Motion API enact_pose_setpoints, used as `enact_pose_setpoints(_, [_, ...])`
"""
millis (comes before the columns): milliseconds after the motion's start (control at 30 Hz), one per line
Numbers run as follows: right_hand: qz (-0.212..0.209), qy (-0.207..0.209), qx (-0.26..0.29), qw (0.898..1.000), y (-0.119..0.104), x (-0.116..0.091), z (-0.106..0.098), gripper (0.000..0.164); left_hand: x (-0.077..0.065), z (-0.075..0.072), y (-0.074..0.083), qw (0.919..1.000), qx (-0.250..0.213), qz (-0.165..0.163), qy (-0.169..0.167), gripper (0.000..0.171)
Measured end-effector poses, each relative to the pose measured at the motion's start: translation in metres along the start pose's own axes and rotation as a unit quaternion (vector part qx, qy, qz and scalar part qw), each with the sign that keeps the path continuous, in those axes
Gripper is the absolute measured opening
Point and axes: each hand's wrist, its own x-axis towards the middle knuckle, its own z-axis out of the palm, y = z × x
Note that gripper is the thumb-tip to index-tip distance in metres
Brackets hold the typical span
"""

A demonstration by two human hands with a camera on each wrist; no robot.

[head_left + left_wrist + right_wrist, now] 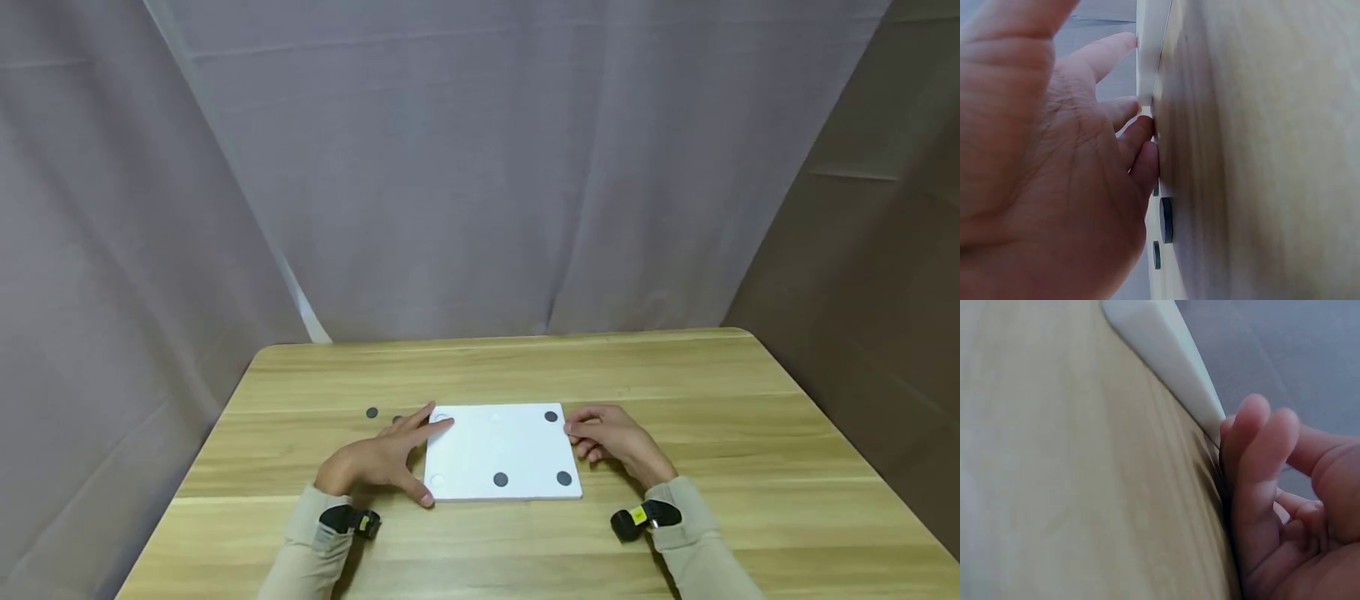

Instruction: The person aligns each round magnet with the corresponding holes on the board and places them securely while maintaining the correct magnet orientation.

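A flat white board point(495, 450) lies on the table, with dark round discs in its top right point(551, 416), bottom middle point(500, 479) and bottom right. Pale round hollows show along its left side and at top middle. My left hand point(386, 458) spreads over the left edge, thumb at the near corner and index finger reaching onto the top-left hollow. At the right edge, my right hand point(611, 437) has curled fingers, with thumb and index finger pinching the board's side. In the right wrist view, the fingertips point(1254, 412) meet the end of the white edge point(1166, 356).
Beyond the left hand, a loose dark disc point(372, 412) lies on the wooden table point(675, 375), and another point(397, 419) is partly covered by the fingers. The left wrist view shows several discs point(1166, 220) beside that hand. Grey cloth point(450, 183) hangs behind the table.
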Motion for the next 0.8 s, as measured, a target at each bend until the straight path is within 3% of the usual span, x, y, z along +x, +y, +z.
enact_pose_setpoints(300, [0.001, -0.004, -0.032, 0.999, 0.000, 0.001, 0.002, 0.025, 0.000, -0.001, 0.009, 0.9998, 0.007, -0.020, 0.001, 0.121])
enact_pose_setpoints(567, [-0.007, -0.019, -0.040, 0.999, -0.001, 0.003, -0.002, 0.026, 0.004, -0.002, 0.013, 0.9998, -0.011, -0.013, -0.005, 0.121])
enact_pose_setpoints(800, [-0.013, -0.024, -0.048, 0.998, 0.001, 0.004, 0.000, 0.043, 0.004, -0.001, 0.013, 0.9997, -0.015, -0.019, 0.000, 0.120])
